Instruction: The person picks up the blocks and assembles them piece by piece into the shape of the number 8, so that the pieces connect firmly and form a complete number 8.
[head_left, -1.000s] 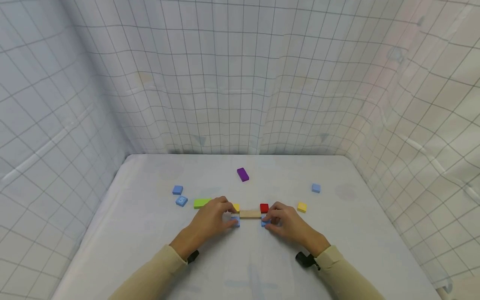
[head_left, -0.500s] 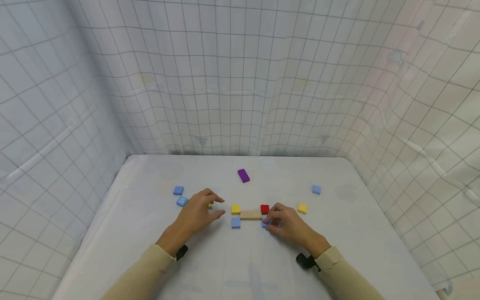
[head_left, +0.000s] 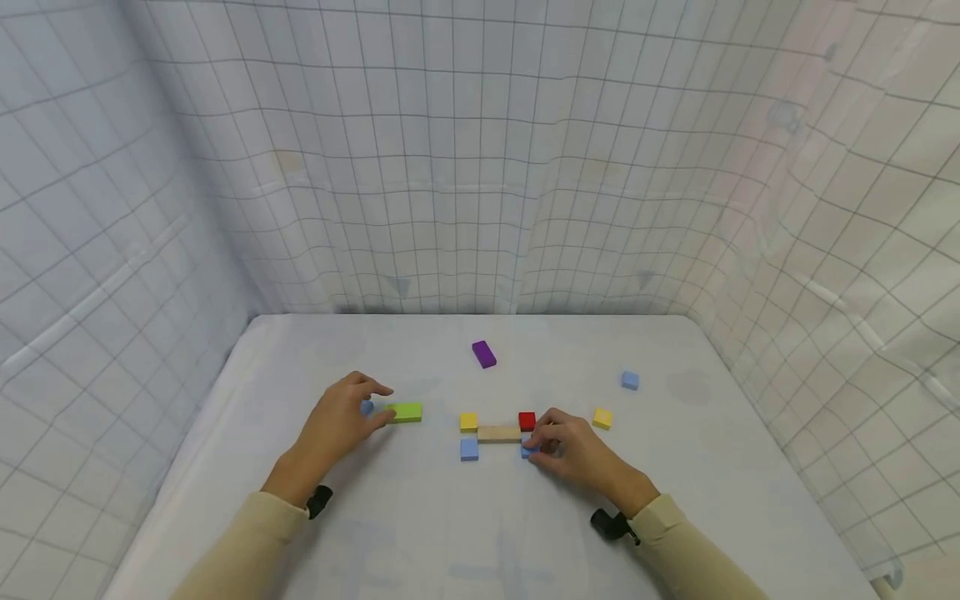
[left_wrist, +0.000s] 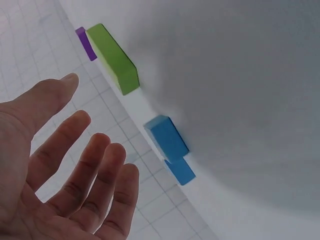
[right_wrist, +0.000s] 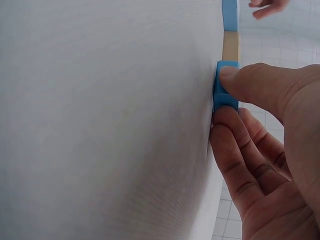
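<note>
My left hand [head_left: 333,425] hovers beside a lime green block [head_left: 407,412], its fingers parted with nothing between them. In the left wrist view two blue blocks [left_wrist: 170,139] lie past the fingertips. One blue block [head_left: 367,407] is partly hidden by the left hand in the head view. My right hand [head_left: 573,450] pinches a blue square block [right_wrist: 227,85], thumb on its face and fingers at its end. This block lies by the right end of a plain wooden block [head_left: 499,434]. Another blue square block [head_left: 469,450] lies by the left end.
A yellow block [head_left: 468,422] and a red block [head_left: 527,421] stand behind the wooden block's ends. Farther back lies a purple block [head_left: 484,354]. To the right are another yellow block [head_left: 602,418] and a blue block [head_left: 630,381]. Gridded white curtains [head_left: 480,167] surround the white table [head_left: 480,533].
My left hand has let go of the left blue square block and moved left, past the green block. The right hand has stayed at its blue block.
</note>
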